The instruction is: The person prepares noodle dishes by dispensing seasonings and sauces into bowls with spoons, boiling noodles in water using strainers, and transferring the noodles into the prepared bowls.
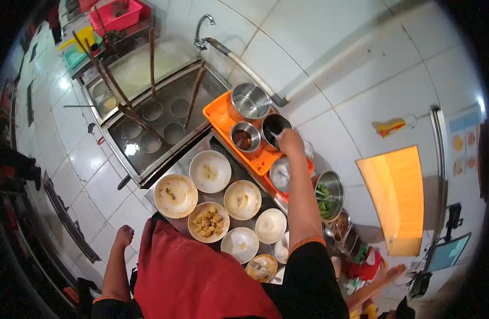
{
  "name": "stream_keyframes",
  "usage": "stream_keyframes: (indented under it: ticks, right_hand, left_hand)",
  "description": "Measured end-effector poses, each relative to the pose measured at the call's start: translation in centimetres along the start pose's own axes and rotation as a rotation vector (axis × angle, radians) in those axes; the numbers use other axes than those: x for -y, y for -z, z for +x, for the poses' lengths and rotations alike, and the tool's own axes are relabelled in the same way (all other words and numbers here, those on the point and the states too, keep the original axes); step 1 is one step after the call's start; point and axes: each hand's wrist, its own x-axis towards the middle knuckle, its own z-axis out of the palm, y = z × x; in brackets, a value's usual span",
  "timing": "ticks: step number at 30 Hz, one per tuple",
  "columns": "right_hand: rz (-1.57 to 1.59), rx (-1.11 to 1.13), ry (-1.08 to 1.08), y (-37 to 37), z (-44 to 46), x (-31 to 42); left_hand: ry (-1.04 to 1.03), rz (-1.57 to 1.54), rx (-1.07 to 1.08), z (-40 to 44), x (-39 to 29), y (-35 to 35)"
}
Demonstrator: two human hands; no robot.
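My right hand (291, 142) is closed at the rim of a steel pot holding dark liquid (275, 125); what its fingers grip is hidden. Beside that pot are a smaller pot of reddish-brown sauce (242, 139) and a larger steel pot (250, 100), all on an orange tray (217, 112). My left hand (124, 235) hangs low at my side, curled closed, nothing visible in it. In front of my red apron sit several white bowls: one bowl has brown chunks (208, 222), another bowl (175, 195) has dark bits, and a bowl (210, 171) carries a little seasoning.
Left of the bowls is a steel water vat (165, 119) with several round strainers and long wooden handles. A faucet (203, 32) stands by the tiled wall. On the right are a pot of green vegetables (325, 202) and another person's arm (380, 282).
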Motion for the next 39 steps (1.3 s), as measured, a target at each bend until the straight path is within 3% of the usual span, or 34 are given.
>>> stream_keyframes:
  ticks: [1,2,3,4,7,9,11,13,16,18,23,25,27,29,30,31,32,34,36,37,39]
  right_hand:
    - [-0.019,-0.049,-0.012,0.2,-0.1,0.1]
    - [-0.036,-0.103,-0.025,0.3,0.1,0.1]
    - [-0.052,-0.111,-0.012,0.1,0.3,-0.1]
    - [-0.061,-0.172,0.009,-0.3,0.3,-0.3]
    - [-0.002,-0.246,0.034,-0.8,-0.6,-0.4]
    - [0.068,-0.254,0.034,-1.2,-0.5,-0.5]
    - [0.165,-0.117,0.055,-2.2,0.2,-1.9]
    - [0.190,-0.131,0.021,-1.7,-0.1,-1.7]
    - [0.281,-0.140,-0.020,-1.0,-0.7,-2.5]
    - [0.353,-0.145,-0.029,-0.5,-1.1,-3.3]
    - [0.739,-0.126,-0.164,-0.8,-2.3,-5.8]
    - [0.803,-0.167,-0.169,-1.5,-3.2,-7.1]
    - [0.850,-0.225,-0.158,-0.5,-4.8,-7.1]
    - [0.895,-0.225,-0.162,0.8,-6.8,-6.9]
    - [0.876,-0.193,-0.153,1.3,-8.4,-6.9]
    - [0.893,-0.180,-0.179,1.3,-10.3,-6.7]
    - [0.883,-0.259,-0.136,1.6,-11.7,-6.3]
    - [0.879,-0.341,-0.107,1.4,-14.7,-5.9]
    - [0.857,-0.295,-0.127,1.1,-18.7,-5.2]
    - [0.872,-0.323,-0.141,0.5,-20.5,-4.4]
    - [0.848,-0.291,-0.184,-0.9,-23.6,-3.3]
  left_hand:
    - [-0.158,0.206,0.027,3.0,6.3,-0.3]
    - [-0.508,0.404,0.073,3.2,9.2,0.0]
    - [-0.139,0.350,0.023,1.7,7.8,-0.2]
    - [-0.063,0.283,0.031,1.6,9.5,-0.6]
    - [-0.129,0.401,0.118,-0.4,11.0,-0.1]
    - [0.235,0.017,-0.024,-2.1,9.7,-0.8]
    - [0.250,-0.021,0.003,-2.7,9.0,-0.4]
    - [0.257,-0.049,0.033,-1.9,9.6,-0.5]
    - [0.129,0.077,0.058,0.7,10.4,0.3]
    - [-0.264,0.299,0.129,1.1,8.5,0.7]
    - [-0.302,0.434,0.104,5.5,8.2,2.5]
    - [0.126,-0.050,0.037,1.0,-0.2,3.2]
    - [-0.292,0.432,0.125,6.6,6.4,4.8]
    - [-0.232,0.421,0.141,4.0,2.4,5.3]
    - [-0.617,0.891,0.176,6.1,4.7,6.3]
    - [-0.485,0.439,0.175,6.6,5.6,6.4]
    - [-0.477,0.461,0.182,6.0,4.3,6.8]
    - [-0.001,0.242,0.198,3.9,0.2,6.4]
    - [-0.473,0.591,0.286,4.8,0.7,7.8]
    - [0.031,0.154,0.182,2.9,-2.5,6.9]
    - [-0.001,0.200,0.185,2.7,-4.3,7.5]
